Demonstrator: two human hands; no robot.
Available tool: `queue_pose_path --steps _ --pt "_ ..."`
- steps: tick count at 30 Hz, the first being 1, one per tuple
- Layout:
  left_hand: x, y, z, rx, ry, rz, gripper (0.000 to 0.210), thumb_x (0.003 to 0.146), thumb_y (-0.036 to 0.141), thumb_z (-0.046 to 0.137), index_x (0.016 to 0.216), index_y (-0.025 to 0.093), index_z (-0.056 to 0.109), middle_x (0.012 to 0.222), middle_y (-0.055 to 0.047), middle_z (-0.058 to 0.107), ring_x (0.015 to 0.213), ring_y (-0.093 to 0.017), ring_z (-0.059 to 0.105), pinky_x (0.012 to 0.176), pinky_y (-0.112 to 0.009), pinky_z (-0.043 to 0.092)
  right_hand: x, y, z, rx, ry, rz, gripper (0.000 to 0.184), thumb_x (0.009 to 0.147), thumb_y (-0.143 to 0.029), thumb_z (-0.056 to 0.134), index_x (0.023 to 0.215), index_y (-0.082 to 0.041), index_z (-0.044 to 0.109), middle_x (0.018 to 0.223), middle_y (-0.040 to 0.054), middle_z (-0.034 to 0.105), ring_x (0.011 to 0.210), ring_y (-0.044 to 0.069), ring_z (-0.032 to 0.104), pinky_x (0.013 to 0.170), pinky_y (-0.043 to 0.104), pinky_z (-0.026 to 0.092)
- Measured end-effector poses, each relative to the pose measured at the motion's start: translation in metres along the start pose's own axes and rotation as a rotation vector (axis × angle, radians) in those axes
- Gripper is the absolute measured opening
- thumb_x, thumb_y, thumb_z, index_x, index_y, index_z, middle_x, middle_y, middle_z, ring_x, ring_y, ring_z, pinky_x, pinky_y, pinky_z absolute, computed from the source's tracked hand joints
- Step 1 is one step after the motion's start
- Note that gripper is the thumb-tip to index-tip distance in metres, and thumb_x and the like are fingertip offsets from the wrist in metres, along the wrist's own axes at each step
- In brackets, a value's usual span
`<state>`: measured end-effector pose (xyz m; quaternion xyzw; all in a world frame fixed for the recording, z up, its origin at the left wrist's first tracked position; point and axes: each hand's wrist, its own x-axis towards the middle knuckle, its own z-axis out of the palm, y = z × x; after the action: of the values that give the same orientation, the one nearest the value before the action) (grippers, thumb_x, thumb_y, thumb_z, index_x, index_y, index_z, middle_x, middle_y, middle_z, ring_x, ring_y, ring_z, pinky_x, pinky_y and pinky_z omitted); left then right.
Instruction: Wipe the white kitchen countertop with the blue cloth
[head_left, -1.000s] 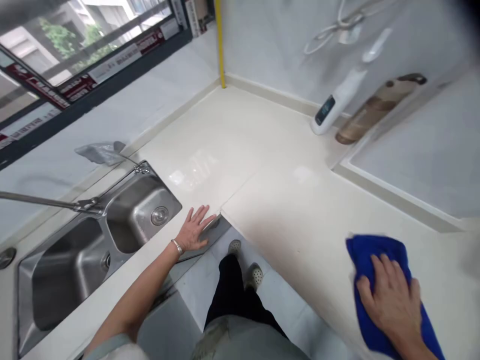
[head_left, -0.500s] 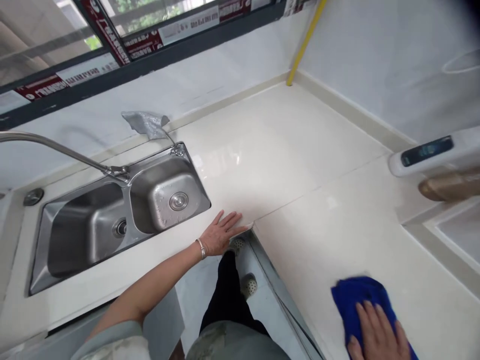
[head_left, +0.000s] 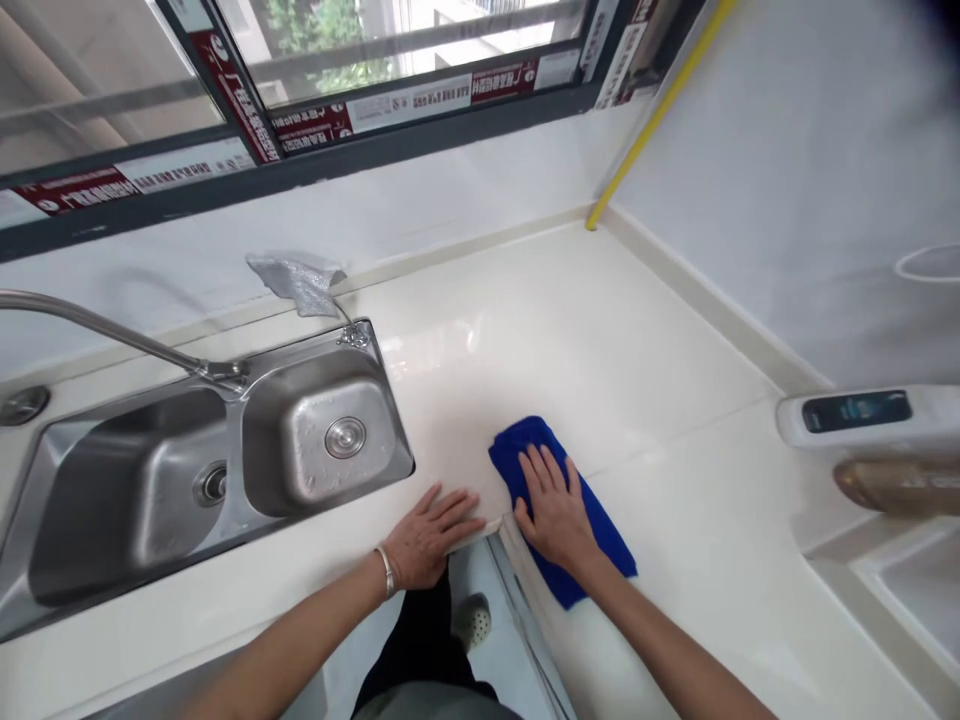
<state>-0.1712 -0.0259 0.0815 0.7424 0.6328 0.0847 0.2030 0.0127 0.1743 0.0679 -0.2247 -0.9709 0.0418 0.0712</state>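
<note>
My right hand (head_left: 553,503) lies flat on a blue cloth (head_left: 611,530), fingers stretched out and a little apart, pressing it to the white countertop (head_left: 480,370). The cloth is spread out beside the inner corner of the counter, one edge near the counter's front. My left hand (head_left: 431,535), with a silver bracelet (head_left: 388,572) at the wrist, rests open on the front edge between the sink and that corner. It holds nothing. The double-bowl steel sink (head_left: 234,450) is set into the counter to its left.
A curved faucet (head_left: 112,325) reaches over the sink. Silvery wrapping (head_left: 300,280) lies behind it. A yellow pipe (head_left: 652,120) rises at the back corner. On the right a white device with a dark display (head_left: 855,411) stands above a brownish cylindrical thing (head_left: 892,487). Seams cross the counter.
My right hand and the blue cloth have moved left and away from me, from the lower right to the counter's inner corner. My left hand stays at the edge. The view has shifted slightly.
</note>
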Motion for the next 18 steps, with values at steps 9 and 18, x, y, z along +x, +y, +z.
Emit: queue_pose_path --steps 9,18 --pt "0.001 -0.003 -0.001 -0.032 -0.049 -0.034 0.100 0.059 0.010 0.056 0.154 0.024 0.026 0.166 -0.006 0.019 0.153 -0.027 0.012 0.124 -0.060 0.005 0.112 0.000 0.010 0.092 0.068 0.026 0.064 0.093 -0.029 0.041 0.152 -0.008 0.029 0.160 0.0134 0.028 0.149 0.030 0.019 0.122 0.056 0.009" --pt "0.000 -0.002 0.006 0.014 0.153 -0.111 0.112 0.061 0.018 0.062 0.156 0.006 0.005 0.166 -0.021 0.006 0.154 -0.033 0.001 0.125 -0.057 0.014 0.007 -0.033 -0.002 0.115 0.028 -0.056 0.065 0.094 -0.030 0.041 0.155 -0.012 0.026 0.162 0.0111 0.023 0.150 0.028 0.014 0.123 0.056 0.010"
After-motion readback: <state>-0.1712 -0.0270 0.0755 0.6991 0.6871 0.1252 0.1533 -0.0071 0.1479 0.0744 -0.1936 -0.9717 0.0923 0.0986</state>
